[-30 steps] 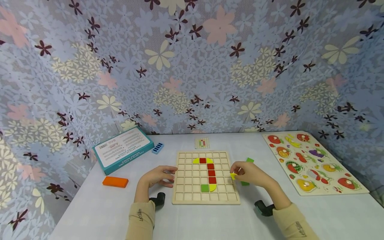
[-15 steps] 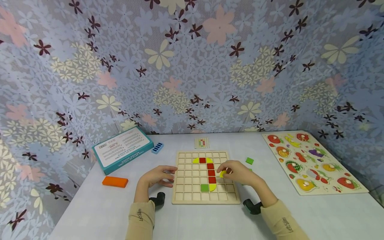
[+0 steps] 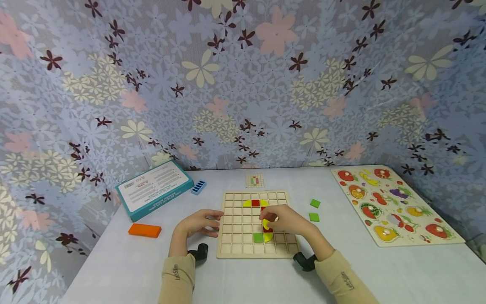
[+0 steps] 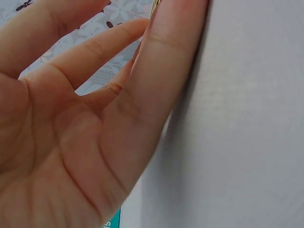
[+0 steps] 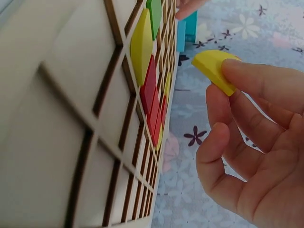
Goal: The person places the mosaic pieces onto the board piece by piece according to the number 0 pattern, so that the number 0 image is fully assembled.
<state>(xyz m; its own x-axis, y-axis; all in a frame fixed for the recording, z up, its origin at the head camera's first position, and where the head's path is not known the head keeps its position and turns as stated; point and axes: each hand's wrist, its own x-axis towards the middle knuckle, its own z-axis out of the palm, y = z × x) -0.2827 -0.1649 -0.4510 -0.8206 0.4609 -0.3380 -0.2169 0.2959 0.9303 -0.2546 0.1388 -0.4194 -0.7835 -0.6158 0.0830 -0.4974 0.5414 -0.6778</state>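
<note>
We've got the right hand (image 3: 286, 220) over the middle of the wooden grid board (image 3: 256, 253), pinching a yellow curved piece (image 5: 214, 69) betw. thumb and fingertips. In the right wrist view the piece hangs just off the board face, not touching any cell. The left hand (image 3: 199, 223) sits w/ fingers straight and relaxed against the board's left edge, holding nothing; it looks like it steadies the board.

Progress, as we judge it: partly built. On the board, beyond the right hand's fingertips, a red square (image 3: 255, 203) sits flanked by two yellow curved bits. Red squares run in a column from there toward the hand, part hidden under it. On the wrist side of the fingers lie a green square (image 3: 258, 237) and another yellow curved piece (image 3: 268, 237), side by side. Most cells are bare, and the held piece isn't seated yet. Which cell it's meant for we can't tell.

Loose on the desk (image 3: 235, 283), to the right of the right hand: two green squares (image 3: 314, 210), apart from the board. Past the board's far edge lies a small pattern card (image 3: 255, 180). Left of the left hand: an orange block (image 3: 144, 230), a teal box (image 3: 155, 188), shut, and a blue tray (image 3: 198, 187) just beside it; contents too small to read. Far right lies a fruit puzzle board (image 3: 395, 207), its slots filled as far as we see.
</note>
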